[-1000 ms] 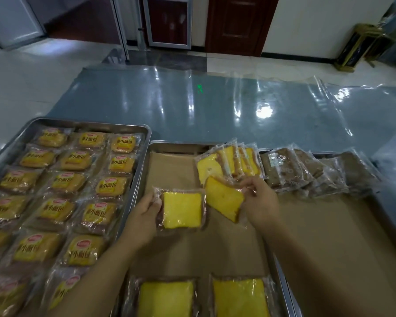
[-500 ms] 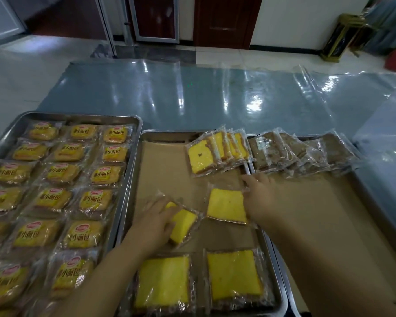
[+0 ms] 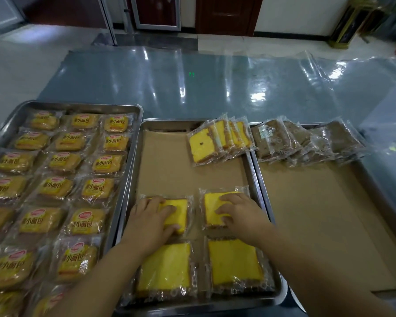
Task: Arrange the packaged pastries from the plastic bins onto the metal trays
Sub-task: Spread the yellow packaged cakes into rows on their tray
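Both my hands are down on the middle tray (image 3: pixel 169 125), each lying open on a wrapped yellow cake. My left hand (image 3: pixel 151 216) rests flat on the left cake (image 3: pixel 177 211), fingers stretched across its top and thumb along its near edge. My right hand (image 3: pixel 238 213) presses the right cake (image 3: pixel 212 209) with fingers spread over the wrapper. I am curling around neither pack. The two cakes lie side by side, a narrow strip of brown paper (image 3: pixel 181 170) showing between them.

Just nearer to me sit two more cakes (image 3: pixel 165 271) in the same two columns, flat against the tray's near rim, so the four make a small grid. At the tray's far right corner a stack (image 3: pixel 204 147) of yellow cakes leans in a fanned row, overlapping one another. The paper between stack and grid is bare.

The left tray (image 3: pixel 78 104) touches the middle one and is packed with buns (image 3: pixel 55 186) in printed yellow wrappers, three across in neat rows. The right tray (image 3: pixel 375 188) sits against the other side, lined with paper too; brown packs (image 3: pixel 295 143) lie fanned along its far edge.

All three trays stand on a grey worktop (image 3: pixel 192 88) under glossy clear film.
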Demonstrator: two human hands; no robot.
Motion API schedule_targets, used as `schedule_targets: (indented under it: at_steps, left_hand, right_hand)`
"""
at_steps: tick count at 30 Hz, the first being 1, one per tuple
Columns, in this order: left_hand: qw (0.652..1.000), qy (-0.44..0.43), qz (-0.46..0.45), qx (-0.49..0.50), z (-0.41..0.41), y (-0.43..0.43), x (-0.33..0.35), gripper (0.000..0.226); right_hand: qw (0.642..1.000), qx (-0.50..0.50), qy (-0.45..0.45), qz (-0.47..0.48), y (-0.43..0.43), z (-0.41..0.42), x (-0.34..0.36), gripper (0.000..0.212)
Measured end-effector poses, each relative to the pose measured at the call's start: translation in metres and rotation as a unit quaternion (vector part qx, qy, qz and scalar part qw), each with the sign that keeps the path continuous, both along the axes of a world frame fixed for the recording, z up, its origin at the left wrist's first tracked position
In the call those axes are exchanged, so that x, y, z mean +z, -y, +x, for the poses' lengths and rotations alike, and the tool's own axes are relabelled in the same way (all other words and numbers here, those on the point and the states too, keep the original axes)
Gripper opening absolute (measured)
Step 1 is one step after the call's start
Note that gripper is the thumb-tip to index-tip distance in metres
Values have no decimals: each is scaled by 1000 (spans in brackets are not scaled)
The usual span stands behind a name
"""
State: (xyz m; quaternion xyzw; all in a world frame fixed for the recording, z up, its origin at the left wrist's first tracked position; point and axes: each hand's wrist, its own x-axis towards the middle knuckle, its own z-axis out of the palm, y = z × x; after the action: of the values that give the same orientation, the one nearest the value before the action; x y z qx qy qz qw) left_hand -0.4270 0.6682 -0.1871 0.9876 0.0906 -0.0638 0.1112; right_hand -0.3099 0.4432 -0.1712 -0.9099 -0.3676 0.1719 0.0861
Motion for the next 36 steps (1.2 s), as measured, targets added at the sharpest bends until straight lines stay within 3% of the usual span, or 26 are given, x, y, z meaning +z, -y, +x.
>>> schedule_targets:
  at_steps: [5,10,15,19,23,26,29,36]
  left_hand:
    - [1000,-15,6,-5,2,-2,-1,56]
    - [999,29,-25,4,27,-8,5,49]
    - [978,95,-177,58,86,-11,13,32]
    - [968,100,-225,40,140,-12,10,31]
    - [978,95,-173,-66,182,-14,5,56]
    - [982,32,-125,-136,202,-14,2,69]
    - [986,-6,-56,-157,205,-20,-2,69]
    - [993,-38,48,-99,166,-42,1,49]
  right_hand:
    - [999,11,28,28,1,-4,1,25]
    - [990,-59,36,121,-17,22,15,22]
    - [970,-176,42,160,-36,71,27,24]
    - [954,-226,69,187,-52,110,35,28]
    - [951,-272,62,137,-67,141,35,34]
    - [956,-281,35,75,-72,153,30,35]
    - [955,-290,31,63,-72,158,25,31]
    - [944,-301,25,130,-71,153,20,23]
